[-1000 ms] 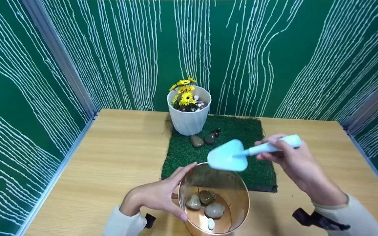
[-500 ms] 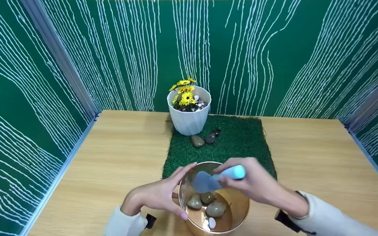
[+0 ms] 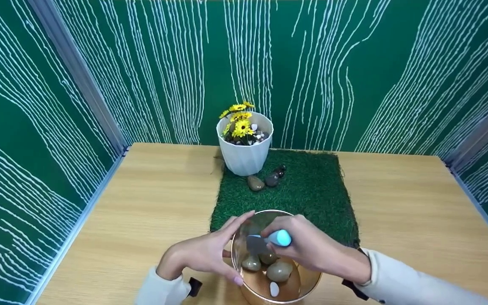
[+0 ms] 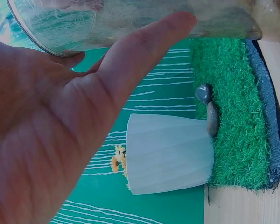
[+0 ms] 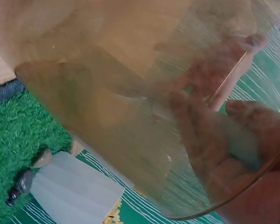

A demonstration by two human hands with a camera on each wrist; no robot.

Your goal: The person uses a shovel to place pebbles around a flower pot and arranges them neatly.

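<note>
Pale blue trowel (image 3: 283,238), held in right fingers (image 3: 274,223), blade (image 3: 256,245) inside clear amber container (image 3: 310,279), left fingers (image 3: 236,223) gripping its side

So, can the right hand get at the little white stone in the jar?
Probably yes: the right hand holds the shovel inside the jar, and nothing covers the white stone, though a bigger stone sits close by.

No text or numbers seem readable, though the right wrist view is hazy.
</note>
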